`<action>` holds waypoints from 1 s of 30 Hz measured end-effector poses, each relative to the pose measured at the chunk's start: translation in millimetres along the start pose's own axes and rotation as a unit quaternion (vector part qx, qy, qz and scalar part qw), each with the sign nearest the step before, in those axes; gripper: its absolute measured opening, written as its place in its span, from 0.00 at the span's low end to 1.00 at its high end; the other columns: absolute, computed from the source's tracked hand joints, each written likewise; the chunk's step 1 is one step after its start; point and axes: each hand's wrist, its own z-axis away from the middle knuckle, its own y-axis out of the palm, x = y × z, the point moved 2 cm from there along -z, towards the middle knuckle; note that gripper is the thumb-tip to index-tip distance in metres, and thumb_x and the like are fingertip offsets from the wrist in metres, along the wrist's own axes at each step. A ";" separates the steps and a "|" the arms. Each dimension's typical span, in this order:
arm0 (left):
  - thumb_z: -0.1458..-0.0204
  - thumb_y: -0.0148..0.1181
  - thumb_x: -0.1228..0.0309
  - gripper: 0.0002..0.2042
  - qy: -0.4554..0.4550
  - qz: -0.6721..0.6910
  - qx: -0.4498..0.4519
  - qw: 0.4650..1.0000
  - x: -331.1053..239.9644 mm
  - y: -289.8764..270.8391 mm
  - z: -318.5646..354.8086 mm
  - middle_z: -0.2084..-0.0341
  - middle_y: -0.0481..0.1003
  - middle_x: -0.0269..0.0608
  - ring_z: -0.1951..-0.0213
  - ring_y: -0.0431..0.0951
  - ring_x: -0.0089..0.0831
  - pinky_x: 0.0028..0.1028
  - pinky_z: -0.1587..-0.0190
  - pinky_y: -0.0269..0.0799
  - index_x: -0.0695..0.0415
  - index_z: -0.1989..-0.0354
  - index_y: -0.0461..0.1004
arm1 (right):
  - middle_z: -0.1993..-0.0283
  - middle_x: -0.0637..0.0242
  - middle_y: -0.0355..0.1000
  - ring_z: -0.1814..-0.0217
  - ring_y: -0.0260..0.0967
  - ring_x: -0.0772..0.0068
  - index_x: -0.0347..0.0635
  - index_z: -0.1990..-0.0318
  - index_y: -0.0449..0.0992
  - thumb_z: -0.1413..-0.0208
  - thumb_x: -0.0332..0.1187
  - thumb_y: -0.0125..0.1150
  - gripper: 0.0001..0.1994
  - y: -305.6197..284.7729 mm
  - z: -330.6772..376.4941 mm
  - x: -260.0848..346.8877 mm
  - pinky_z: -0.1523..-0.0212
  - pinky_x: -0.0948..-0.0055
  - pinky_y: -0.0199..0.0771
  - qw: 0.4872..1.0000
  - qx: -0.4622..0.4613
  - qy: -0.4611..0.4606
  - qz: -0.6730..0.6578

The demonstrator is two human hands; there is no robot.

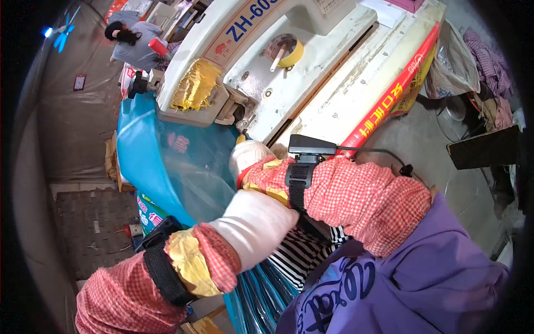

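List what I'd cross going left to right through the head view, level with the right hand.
Grey-brown wall → blue plastic → white-covered right hand → black wrist-worn device → dark board.

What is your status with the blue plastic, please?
Right hand near white machine; left hand lower in view; grips unclear; blue plastic partly hidden behind hands.

The plastic is blue, shiny and partly see-through, with a faint pink print. It lies spread at the near end of the white machine. Lower down, blue plastic hangs in narrow folds, maybe the same piece.
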 end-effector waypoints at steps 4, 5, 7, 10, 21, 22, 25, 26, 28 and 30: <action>0.59 0.55 0.71 0.10 -0.142 -0.058 0.030 0.988 53.2 33.5 -14.3 0.73 0.76 0.38 0.67 0.78 0.38 0.32 0.64 0.73 0.45 0.67 0.76 | 0.67 0.58 0.74 0.65 0.73 0.57 0.45 0.65 0.78 0.54 0.40 0.54 0.13 -3.6 9.2 58.3 0.64 0.64 0.72 0.908 0.013 0.136 0.395; 0.59 0.55 0.70 0.07 -0.142 -0.089 0.016 0.986 67.9 35.0 -15.9 0.74 0.77 0.40 0.68 0.78 0.38 0.34 0.66 0.73 0.48 0.70 0.77 | 0.66 0.57 0.75 0.65 0.74 0.56 0.45 0.65 0.78 0.54 0.40 0.54 0.13 -9.4 23.0 77.3 0.65 0.64 0.72 0.857 0.018 0.161 0.490; 0.60 0.57 0.67 0.06 -0.129 -0.147 -0.020 0.981 91.7 28.9 -37.3 0.75 0.77 0.42 0.69 0.78 0.39 0.34 0.67 0.73 0.52 0.74 0.79 | 0.63 0.55 0.74 0.62 0.73 0.54 0.44 0.61 0.77 0.54 0.39 0.53 0.14 -52.0 17.6 54.6 0.61 0.61 0.71 0.812 -0.006 0.262 0.521; 0.59 0.57 0.68 0.06 -0.275 -0.159 -0.066 0.946 142.4 64.4 -39.2 0.74 0.78 0.42 0.69 0.79 0.39 0.33 0.68 0.73 0.52 0.74 0.79 | 0.63 0.55 0.74 0.61 0.73 0.55 0.46 0.58 0.76 0.52 0.38 0.52 0.15 -20.0 37.8 84.0 0.62 0.63 0.72 0.909 -0.231 0.144 0.316; 0.67 0.56 0.74 0.03 -0.292 -0.114 -0.217 0.924 116.7 106.6 125.7 0.81 0.73 0.41 0.71 0.74 0.39 0.34 0.69 0.70 0.54 0.85 0.75 | 0.46 0.57 0.65 0.42 0.60 0.58 0.45 0.51 0.68 0.49 0.26 0.43 0.17 30.4 -6.6 67.1 0.37 0.57 0.46 0.659 -0.060 -0.041 0.749; 0.69 0.56 0.74 0.02 -0.293 -0.113 -0.236 0.920 103.2 98.7 151.8 0.82 0.71 0.40 0.71 0.73 0.38 0.33 0.70 0.69 0.53 0.87 0.74 | 0.51 0.57 0.68 0.45 0.63 0.60 0.46 0.57 0.71 0.50 0.27 0.45 0.14 35.1 -15.0 66.6 0.40 0.60 0.51 0.622 0.014 0.004 0.783; 0.69 0.55 0.76 0.02 -0.357 -0.173 -0.375 0.838 91.7 71.5 216.2 0.79 0.70 0.40 0.71 0.71 0.39 0.34 0.70 0.66 0.55 0.84 0.70 | 0.69 0.64 0.74 0.61 0.71 0.60 0.46 0.65 0.73 0.51 0.28 0.47 0.08 69.7 -26.8 68.3 0.56 0.62 0.67 0.683 0.070 0.012 0.727; 0.70 0.54 0.79 0.04 -0.389 -0.199 -0.437 0.786 92.6 65.6 228.1 0.78 0.69 0.39 0.71 0.70 0.39 0.35 0.69 0.66 0.57 0.83 0.68 | 0.69 0.64 0.74 0.61 0.71 0.60 0.46 0.65 0.73 0.51 0.28 0.47 0.08 80.4 -23.2 62.6 0.56 0.62 0.67 0.679 0.081 0.001 0.730; 0.69 0.53 0.84 0.08 -0.335 -0.292 -0.533 0.720 94.9 66.8 248.7 0.69 0.71 0.41 0.65 0.72 0.40 0.34 0.64 0.68 0.60 0.77 0.69 | 0.69 0.62 0.73 0.65 0.70 0.55 0.45 0.65 0.73 0.52 0.29 0.50 0.08 110.2 -0.7 107.4 0.64 0.62 0.69 0.804 0.082 -0.008 0.588; 0.64 0.51 0.87 0.16 -0.317 -0.235 -0.652 0.647 97.3 97.6 264.8 0.63 0.71 0.44 0.62 0.72 0.41 0.32 0.60 0.68 0.60 0.65 0.72 | 0.67 0.56 0.72 0.63 0.69 0.52 0.45 0.67 0.73 0.51 0.38 0.54 0.09 114.9 21.3 126.9 0.65 0.60 0.69 0.866 0.014 -0.124 0.484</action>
